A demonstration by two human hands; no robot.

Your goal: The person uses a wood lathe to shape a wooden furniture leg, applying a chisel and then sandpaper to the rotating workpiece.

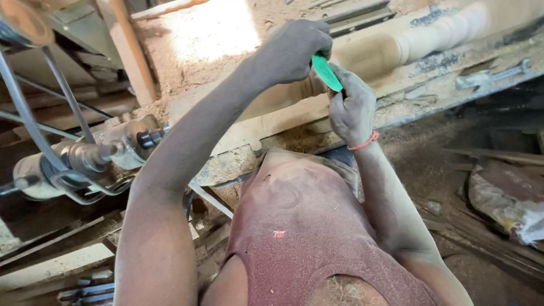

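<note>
- Holding a green-handled tool point(327, 72) between both hands, the person leans over a wood lathe; the view looks down past a dusty reddish sleeveless shirt point(306, 226).
- The left hand point(294, 50) is curled shut over the upper end of the green handle, knuckles up, arm stretched forward across the frame.
- The right hand point(352, 107) is closed around the lower part of the same handle, just beneath the left; a red band point(364, 142) sits on that wrist.
- The tool's working end is hidden behind the hands, so I cannot tell whether it touches the wood.
- A pale wooden spindle point(430, 35) lies lengthwise on the lathe, right of the hands. It already shows rounded beads and grooves along that stretch, so part of the shaping looks done.
- The section of the spindle at the hands is mostly covered; it looks plainer, and by my judgement shaping there is what is left.
- Sawdust lies thick on the lathe bed point(283, 122) and the ground beyond.
- A metal wrench point(492, 76) rests on the bed's far right edge, well apart from the hands.
- At the left, a motor with a shaft point(90, 158) and drive belts point(22, 113) sits below the bed.
- A crumpled sack point(507, 198) lies on the floor at the right.
</note>
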